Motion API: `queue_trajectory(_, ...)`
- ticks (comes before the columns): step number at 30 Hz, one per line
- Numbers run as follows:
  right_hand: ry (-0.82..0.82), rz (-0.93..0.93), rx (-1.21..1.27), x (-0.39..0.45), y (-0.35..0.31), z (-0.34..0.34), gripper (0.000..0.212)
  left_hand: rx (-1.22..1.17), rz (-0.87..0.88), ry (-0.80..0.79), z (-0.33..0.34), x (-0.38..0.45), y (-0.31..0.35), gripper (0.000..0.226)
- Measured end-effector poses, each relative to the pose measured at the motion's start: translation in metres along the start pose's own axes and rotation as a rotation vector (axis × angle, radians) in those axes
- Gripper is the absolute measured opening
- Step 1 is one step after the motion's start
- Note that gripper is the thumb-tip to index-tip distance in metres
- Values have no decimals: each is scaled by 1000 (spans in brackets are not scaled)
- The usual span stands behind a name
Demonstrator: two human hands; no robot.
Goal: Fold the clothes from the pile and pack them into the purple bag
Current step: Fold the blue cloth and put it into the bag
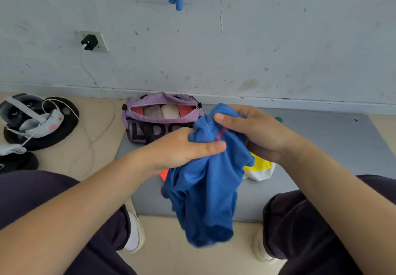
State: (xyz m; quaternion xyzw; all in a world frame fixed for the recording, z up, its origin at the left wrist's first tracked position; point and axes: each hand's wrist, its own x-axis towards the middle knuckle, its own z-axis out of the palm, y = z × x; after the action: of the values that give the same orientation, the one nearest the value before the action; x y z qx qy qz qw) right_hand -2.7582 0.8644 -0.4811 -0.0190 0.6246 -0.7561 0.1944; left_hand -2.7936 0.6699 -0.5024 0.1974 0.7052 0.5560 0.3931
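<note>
Now we are holding the blue garment (203, 180) at centre frame, left hand (182, 148) and right hand (255, 131) both pinching its bunched top. We should be shaking it flat before folding; the purple bag (137, 124) is waiting open behind, upper-centre.

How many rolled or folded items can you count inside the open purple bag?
4 visible in the purple bag: a red one at the left end, two pale ones in the middle, another red one at the right end. More may lie hidden underneath.
</note>
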Motion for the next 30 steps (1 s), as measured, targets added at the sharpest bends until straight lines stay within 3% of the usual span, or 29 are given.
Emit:
queue_trajectory(5, 65, 16, -84, 2, -2, -11, 41, -377, 110, 260, -19, 1, 9, 43)
queue_trajectory(8, 12, 121, -194, 4, 8, -12, 53, -413, 177, 374, -28, 3, 10, 34)
queue_trajectory(11, 37, 136, -302, 6, 17, -3, 65, -414, 202, 382, -27, 3, 9, 29)
queue_trajectory(15, 221, -28, -220, 10, 19, 5, 38, -363, 158, 390, -21, 2, 6, 50)
queue_trajectory(19, 381, -123, -180, 10, 18, 2, 6, -379, 185, 403, -24, 0, 7, 37)
queue_trajectory(25, 503, -168, -196, 9, 9, -2, 3, -357, 215, 368, -23, -1, 5, 32)
queue_trajectory(28, 524, -154, -173, 10, 12, -2, 24, -328, 215, 335, -21, 0, 4, 35)
queue_trajectory(30, 529, -167, -213, 10, 13, 1, 25, -298, 208, 314, -19, 1, 3, 38)
